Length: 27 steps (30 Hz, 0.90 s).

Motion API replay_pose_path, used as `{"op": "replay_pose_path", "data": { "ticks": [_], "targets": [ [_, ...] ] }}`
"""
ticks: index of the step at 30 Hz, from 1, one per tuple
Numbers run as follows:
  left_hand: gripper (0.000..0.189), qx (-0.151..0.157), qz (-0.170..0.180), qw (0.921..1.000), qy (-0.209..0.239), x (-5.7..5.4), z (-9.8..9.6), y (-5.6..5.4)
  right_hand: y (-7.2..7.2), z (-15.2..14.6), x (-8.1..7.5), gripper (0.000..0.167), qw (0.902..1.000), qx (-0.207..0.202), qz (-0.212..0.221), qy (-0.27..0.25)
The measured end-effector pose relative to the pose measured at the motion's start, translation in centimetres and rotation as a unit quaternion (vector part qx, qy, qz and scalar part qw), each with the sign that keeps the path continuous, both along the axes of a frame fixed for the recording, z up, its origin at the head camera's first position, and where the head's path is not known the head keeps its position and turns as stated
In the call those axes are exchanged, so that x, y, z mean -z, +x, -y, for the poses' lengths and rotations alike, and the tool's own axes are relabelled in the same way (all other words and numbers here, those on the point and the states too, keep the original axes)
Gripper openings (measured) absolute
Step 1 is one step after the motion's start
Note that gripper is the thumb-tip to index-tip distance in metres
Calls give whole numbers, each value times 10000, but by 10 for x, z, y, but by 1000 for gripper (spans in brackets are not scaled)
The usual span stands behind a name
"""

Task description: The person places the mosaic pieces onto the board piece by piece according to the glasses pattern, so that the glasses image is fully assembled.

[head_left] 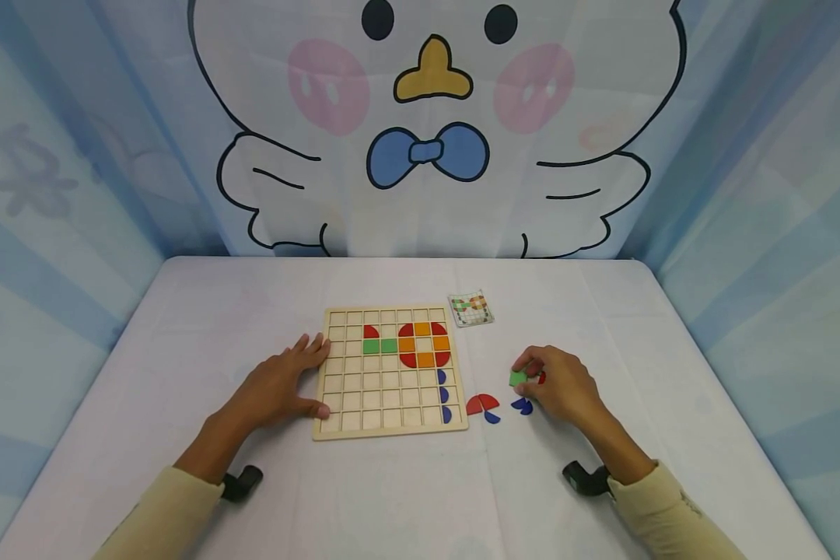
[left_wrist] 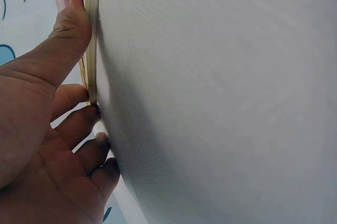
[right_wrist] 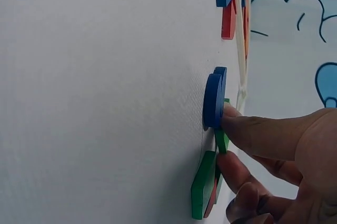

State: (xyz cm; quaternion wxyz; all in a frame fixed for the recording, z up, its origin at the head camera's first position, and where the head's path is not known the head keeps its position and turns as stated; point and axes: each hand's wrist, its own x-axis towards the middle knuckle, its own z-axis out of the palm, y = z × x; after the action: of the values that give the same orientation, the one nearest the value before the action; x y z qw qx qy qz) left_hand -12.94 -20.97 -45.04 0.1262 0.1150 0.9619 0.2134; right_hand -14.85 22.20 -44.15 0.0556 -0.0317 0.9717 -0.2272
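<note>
Between my right thumb and forefinger sits the green square (head_left: 518, 378), well to the right of the board (head_left: 385, 400). Those two tips of my right hand (head_left: 560, 381) are clamped on its opposite edges; whether it touches the table (head_left: 406, 505), I can't tell. Under the same hand shows a bit of a red piece (head_left: 542, 378), and my right wrist view shows another green piece (right_wrist: 202, 184) beside red there, lying on the cloth. Just by my thumb, on the near side, are blue pieces (head_left: 526, 407) with curved edges.

My left hand (head_left: 280, 385) rests along the board's left edge, thumb near the close corner and well apart from the fingers, which touch further up.

On the board I see a red quarter-circle (head_left: 370, 333) above two green tiles (head_left: 389, 345), then a ring of orange and red tiles (head_left: 422, 329) to their right. Below the ring, three blue half-discs (head_left: 444, 395) run down one column.

Just off the board's right side lie two red pieces (head_left: 488, 401) with a blue piece (head_left: 492, 418) below them. Past the far right corner is a small card (head_left: 472, 309) printed with a coloured pattern. Behind the table hangs a curtain (head_left: 434, 222) with a big cartoon bird in a blue bow tie.
</note>
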Motion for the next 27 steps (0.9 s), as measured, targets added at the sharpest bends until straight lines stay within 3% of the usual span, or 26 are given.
{"op": "replay_pose_path", "data": {
  "ticks": [11,19,27],
  "targets": [
    [117,-37,37,10000,48,-1,0,1,-2,7,2,28,9998,-66,175,-32],
    [117,-41,16,10000,28,0,0,1,-7,17,-5,19,9988,-433,106,-225],
    [116,-31,25,10000,39,-1,0,1,-16,48,-10,19,9949,-800,6,-607]
  ]
}}
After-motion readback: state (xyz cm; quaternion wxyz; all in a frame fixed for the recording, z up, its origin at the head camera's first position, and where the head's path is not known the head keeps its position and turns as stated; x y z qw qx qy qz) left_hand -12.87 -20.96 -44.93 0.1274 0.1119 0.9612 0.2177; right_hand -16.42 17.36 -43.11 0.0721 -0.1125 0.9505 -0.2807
